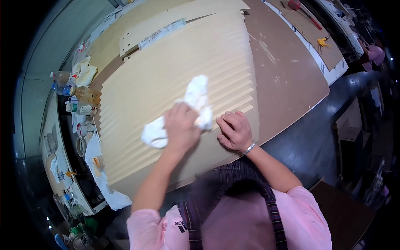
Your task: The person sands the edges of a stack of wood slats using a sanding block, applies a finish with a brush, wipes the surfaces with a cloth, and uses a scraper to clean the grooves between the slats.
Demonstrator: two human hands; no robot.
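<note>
White cloth [196, 92], mid-frame on the ridged panel [166, 79], looked soft and light, best bunched at its middle, and there my left fingers [180, 110] closed over it; my right fingers [234, 120] curled half-open, apparently empty, right of centre.

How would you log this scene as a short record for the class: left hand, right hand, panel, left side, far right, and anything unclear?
Left hand: gripping a bunched white cloth on the panel
Right hand: fingers curled, at the panel's near right part, with a silver-coloured bracelet on the wrist
Panel: cream ribbed panel, lying over a brown board
Left side: several bottles beside the panel
Far right: red mallet
Unclear: fine detail of the cloth, which is blurred
</note>
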